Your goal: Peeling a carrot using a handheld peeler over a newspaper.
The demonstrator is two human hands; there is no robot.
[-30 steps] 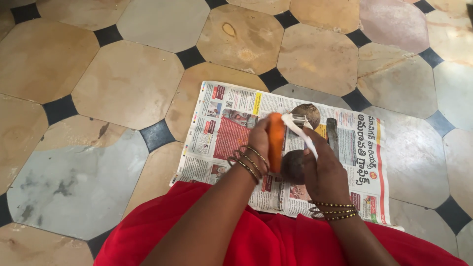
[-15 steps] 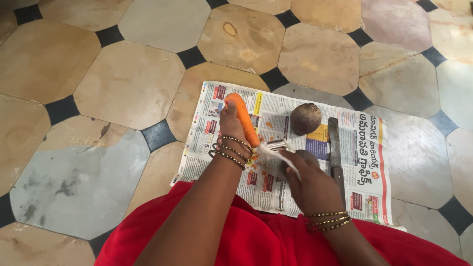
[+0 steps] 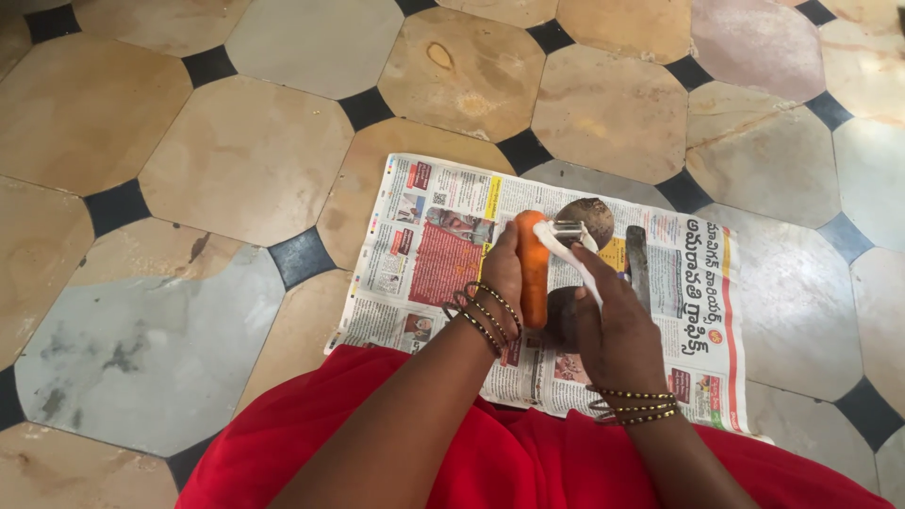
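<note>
**Head view: a carrot held upright in one hand, a peeler at its top end in the other**

Head camera looks down at a person seated on a tiled floor, red cloth across the lap at the bottom of the frame. A sheet of newspaper is spread on the floor just above the lap, right of centre.

Both hands meet over the middle of the newspaper. The left hand, bangles at the wrist, is closed around a carrot. The carrot's long axis runs nearly straight up and down the frame, its rounded top end pointing toward the upper edge and its lower end hidden in the grip.

The right hand, also with bangles at the wrist, is clenched around the white handle of a peeler. The handle slants up and to the left, so the peeler's head sits against the carrot's upper right side, near the top end. The two hands are just beside each other, the carrot between them.

Behind the hands, toward the upper right, a round brown vegetable lies on the newspaper. A second dark round one shows between the hands, partly hidden. A dark long tool, probably a knife, lies to the right, also running up and down the frame.
</note>
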